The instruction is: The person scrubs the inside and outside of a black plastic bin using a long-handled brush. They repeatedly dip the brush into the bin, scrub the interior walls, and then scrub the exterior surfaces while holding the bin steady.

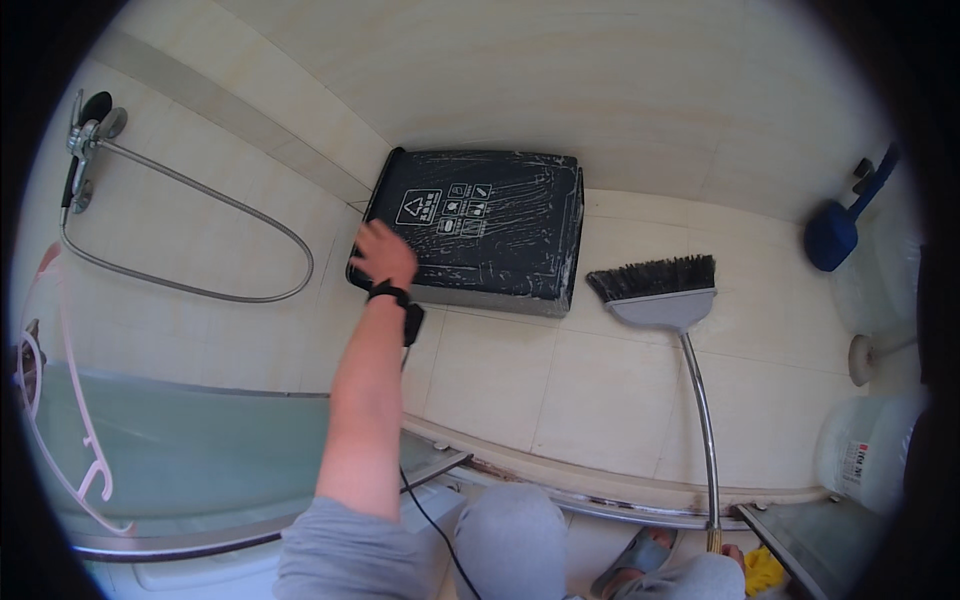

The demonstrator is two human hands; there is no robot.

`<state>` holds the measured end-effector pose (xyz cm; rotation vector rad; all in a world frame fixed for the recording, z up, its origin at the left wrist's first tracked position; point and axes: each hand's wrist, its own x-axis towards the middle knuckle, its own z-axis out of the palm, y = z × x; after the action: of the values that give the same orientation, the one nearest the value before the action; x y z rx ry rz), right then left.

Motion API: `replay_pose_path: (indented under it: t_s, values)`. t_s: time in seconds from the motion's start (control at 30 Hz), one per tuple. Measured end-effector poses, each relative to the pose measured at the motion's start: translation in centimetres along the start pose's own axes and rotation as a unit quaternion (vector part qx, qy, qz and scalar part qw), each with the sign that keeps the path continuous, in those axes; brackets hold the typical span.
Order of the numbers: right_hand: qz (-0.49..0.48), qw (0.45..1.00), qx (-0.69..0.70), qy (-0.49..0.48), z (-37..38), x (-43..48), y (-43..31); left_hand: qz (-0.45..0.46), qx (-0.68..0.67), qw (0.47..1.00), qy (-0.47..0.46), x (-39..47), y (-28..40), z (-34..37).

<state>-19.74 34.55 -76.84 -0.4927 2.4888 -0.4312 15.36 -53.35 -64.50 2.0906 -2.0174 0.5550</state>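
Observation:
A dark plastic waste bin [510, 247] lies on its side on the tiled floor against the wall, with white printed symbols and pale streaks on its upward face. My left hand [386, 256] reaches over the bin's left end, its fingers spread and slightly blurred; whether it touches the surface is hard to tell. A broom [660, 304] with dark bristles and a grey head rests to the right of the bin. Its metal handle runs down to my right hand [733, 555], which is mostly hidden by my knee and appears closed around the grip.
A hand shower's metal hose [225, 206] loops along the left wall. Below it stands a frosted glass panel [210, 450] with a pink plastic hanger [82, 420]. A metal door track [600, 510] crosses before my feet. Large clear plastic jugs [862, 450] and a blue brush [832, 236] line the right.

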Motion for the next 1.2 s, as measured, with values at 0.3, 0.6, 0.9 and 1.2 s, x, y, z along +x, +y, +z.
replay_pose_path:
  t_s: [0.3,0.6,0.9,1.2]
  values:
    - [0.014,0.999,0.042,-0.026,0.3,-0.1,-0.2,-0.061,-0.037,0.982,-0.174,4.0,-8.2,1.8]
    - [0.022,0.997,0.060,-0.043,-0.1,-0.3,-1.1,-0.084,-0.087,0.972,-0.201,4.9,-8.2,4.0]
    - [0.027,0.996,0.076,-0.048,0.3,-0.3,-1.8,-0.250,-0.231,0.933,-0.117,1.6,-5.9,0.2]
    - [0.049,0.994,0.084,-0.058,-0.9,-1.0,-4.3,-0.214,-0.393,0.892,-0.067,2.8,-6.7,5.5]
